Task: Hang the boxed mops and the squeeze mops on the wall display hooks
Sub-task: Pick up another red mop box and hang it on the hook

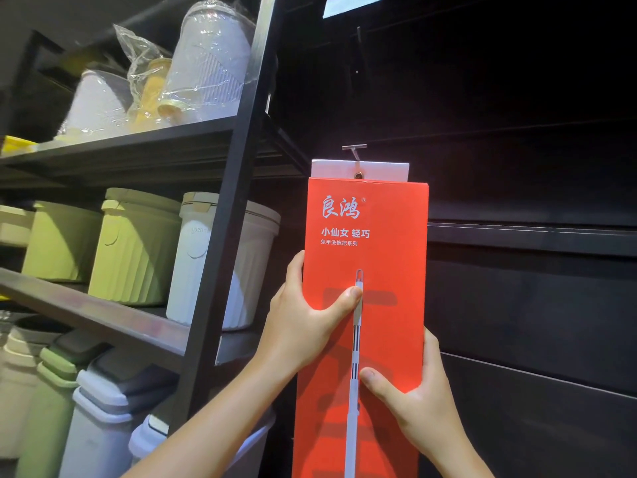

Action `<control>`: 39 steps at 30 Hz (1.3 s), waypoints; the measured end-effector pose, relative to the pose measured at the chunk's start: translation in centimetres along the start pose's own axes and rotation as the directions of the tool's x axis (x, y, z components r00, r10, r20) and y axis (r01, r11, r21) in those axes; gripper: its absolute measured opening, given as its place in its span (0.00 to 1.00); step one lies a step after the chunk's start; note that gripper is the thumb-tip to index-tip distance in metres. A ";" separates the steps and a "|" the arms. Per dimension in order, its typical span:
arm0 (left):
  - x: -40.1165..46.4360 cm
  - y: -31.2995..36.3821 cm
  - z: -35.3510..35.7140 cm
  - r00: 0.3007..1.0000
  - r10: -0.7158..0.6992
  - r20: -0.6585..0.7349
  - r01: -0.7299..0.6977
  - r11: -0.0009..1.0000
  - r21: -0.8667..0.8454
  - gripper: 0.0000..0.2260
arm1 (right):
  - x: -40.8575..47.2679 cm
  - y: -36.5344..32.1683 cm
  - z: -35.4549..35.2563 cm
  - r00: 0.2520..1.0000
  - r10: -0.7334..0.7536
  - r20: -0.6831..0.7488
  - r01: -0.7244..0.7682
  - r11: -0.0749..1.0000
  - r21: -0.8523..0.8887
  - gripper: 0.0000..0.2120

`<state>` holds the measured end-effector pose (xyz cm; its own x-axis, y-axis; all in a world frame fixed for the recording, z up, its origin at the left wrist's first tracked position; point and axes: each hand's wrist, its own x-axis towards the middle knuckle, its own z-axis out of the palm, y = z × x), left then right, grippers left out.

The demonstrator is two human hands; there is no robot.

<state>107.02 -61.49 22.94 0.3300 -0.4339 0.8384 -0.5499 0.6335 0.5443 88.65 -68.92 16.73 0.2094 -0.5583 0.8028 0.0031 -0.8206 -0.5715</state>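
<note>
1. A dark slatted wall (517, 132) fills the right side, crossed by horizontal rails.
2. A black metal rack (220, 236) stands on the left, its post leaning across the view.
3. The top shelf (138, 139) carries white bins (210, 63) wrapped in clear plastic.
4. The middle shelf (86, 305) holds green bins (134, 246) and a white one.
5. Below stand lidded bins (103, 408), grey and green.
6. A bright panel (351, 3) shows at the top edge.

Two bare forearms — no sleeves; left grip (303, 326), right grip (418, 405) ungloved.
</note>
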 end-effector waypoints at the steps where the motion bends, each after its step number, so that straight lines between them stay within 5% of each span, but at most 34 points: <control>1: 0.0 -0.1 0.0 1.000 0.000 0.000 0.000 1.000 -0.003 0.29 | 0.1 0.1 0.0 1.000 0.000 0.000 0.000 1.000 0.000 0.46; 11: 0.4 -0.5 0.0 1.000 -0.005 0.000 0.005 1.000 -0.020 0.32 | 0.5 0.4 0.4 1.000 -0.009 -0.001 0.009 1.000 0.004 0.47; 21: 1.1 -1.5 0.4 1.000 -0.031 -0.006 0.031 0.999 0.020 0.45 | 1.4 0.9 0.4 1.000 0.001 0.005 -0.001 1.000 -0.009 0.46; 39: 0.2 0.4 0.5 0.998 -0.054 0.016 0.055 0.995 -0.086 0.36 | 0.4 0.4 -0.6 1.000 -0.016 0.024 0.014 0.997 0.076 0.47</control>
<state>106.50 -61.63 23.26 0.3472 -0.4776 0.8071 -0.4625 0.6615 0.5904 88.12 -69.55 16.99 0.2327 -0.5423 0.8073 0.0808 -0.8165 -0.5717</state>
